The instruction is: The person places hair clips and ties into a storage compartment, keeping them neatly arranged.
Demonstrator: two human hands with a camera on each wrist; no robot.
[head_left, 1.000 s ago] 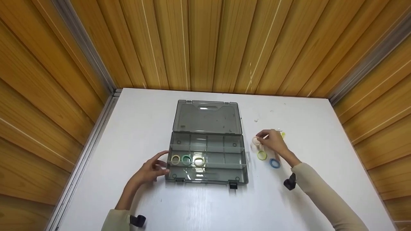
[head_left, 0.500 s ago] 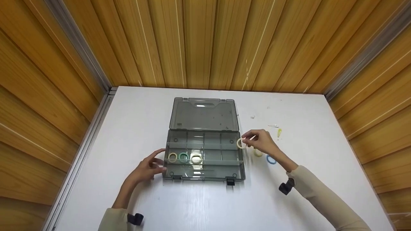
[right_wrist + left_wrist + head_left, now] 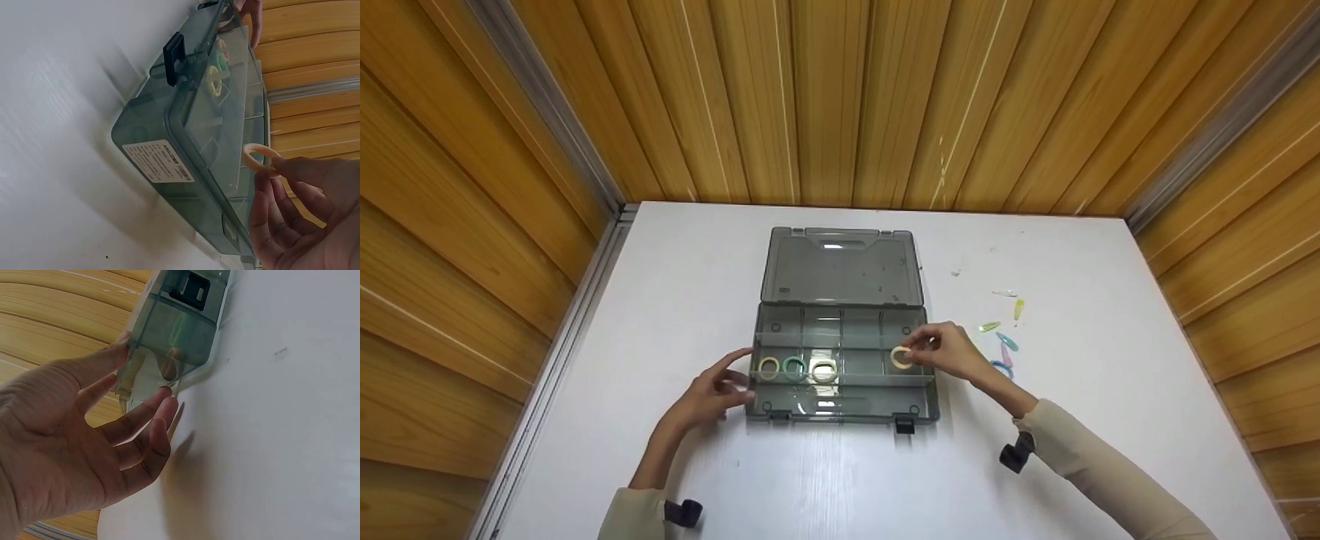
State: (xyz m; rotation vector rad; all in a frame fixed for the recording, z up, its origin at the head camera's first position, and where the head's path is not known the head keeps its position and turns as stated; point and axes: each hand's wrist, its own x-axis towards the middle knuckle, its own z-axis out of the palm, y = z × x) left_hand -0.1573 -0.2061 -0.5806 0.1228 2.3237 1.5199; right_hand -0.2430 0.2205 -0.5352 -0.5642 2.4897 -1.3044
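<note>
Box (image 3: 862, 364) label (image 3: 158, 162), seemingly barcoded: right wrist view only.

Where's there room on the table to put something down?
Bare table in front of the open box, between the sleeves, and left of the lid, beyond the left hand. It's crowded right of the box, by the clips and blue ring.

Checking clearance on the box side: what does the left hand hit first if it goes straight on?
The left side wall of the grey box. The fingertips of the left hand are right at it and may be touching; depth is unclear. A yellow ring lies beyond that wall.
</note>
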